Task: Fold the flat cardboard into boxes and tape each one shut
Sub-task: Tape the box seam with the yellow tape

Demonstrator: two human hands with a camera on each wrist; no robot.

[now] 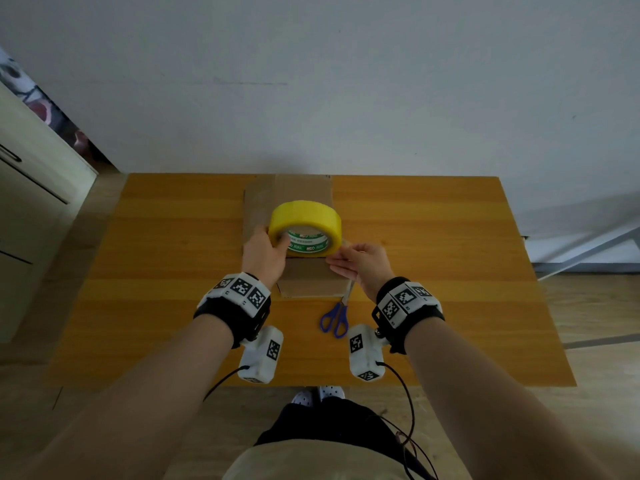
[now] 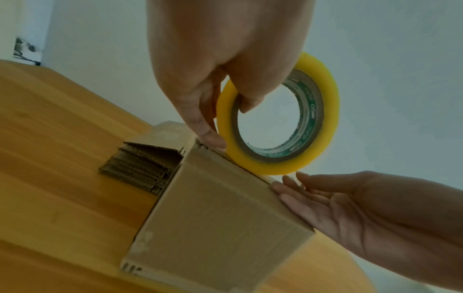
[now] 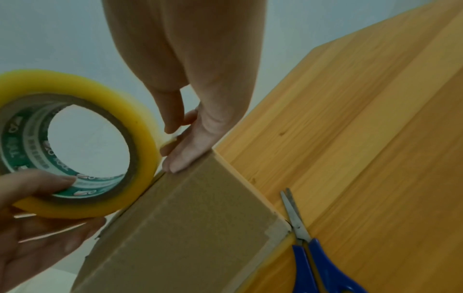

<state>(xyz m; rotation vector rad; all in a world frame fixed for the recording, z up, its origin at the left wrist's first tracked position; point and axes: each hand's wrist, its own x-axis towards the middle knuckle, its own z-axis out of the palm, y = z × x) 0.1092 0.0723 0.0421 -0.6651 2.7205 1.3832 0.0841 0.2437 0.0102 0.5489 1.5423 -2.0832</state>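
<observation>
A folded brown cardboard box (image 1: 304, 280) (image 2: 225, 218) (image 3: 188, 228) stands mid-table. My left hand (image 1: 266, 251) (image 2: 225, 123) (image 3: 75, 200) grips a yellow tape roll (image 1: 304, 216) (image 2: 330, 111) (image 3: 140, 123), thumb inside the core, and holds it upright just over the box's top. My right hand (image 1: 341, 259) (image 2: 288, 184) (image 3: 175, 142) is at the box's top right edge beside the roll. Its thumb and fingers pinch the small loose tape end (image 3: 170, 142) there.
A stack of flat cardboard (image 1: 256, 202) (image 2: 140, 168) lies behind and left of the box. Blue-handled scissors (image 1: 336, 317) (image 3: 313, 257) lie at the box's near right corner. The wooden table (image 1: 433, 254) abuts a white wall; a cabinet (image 1: 31, 174) stands left.
</observation>
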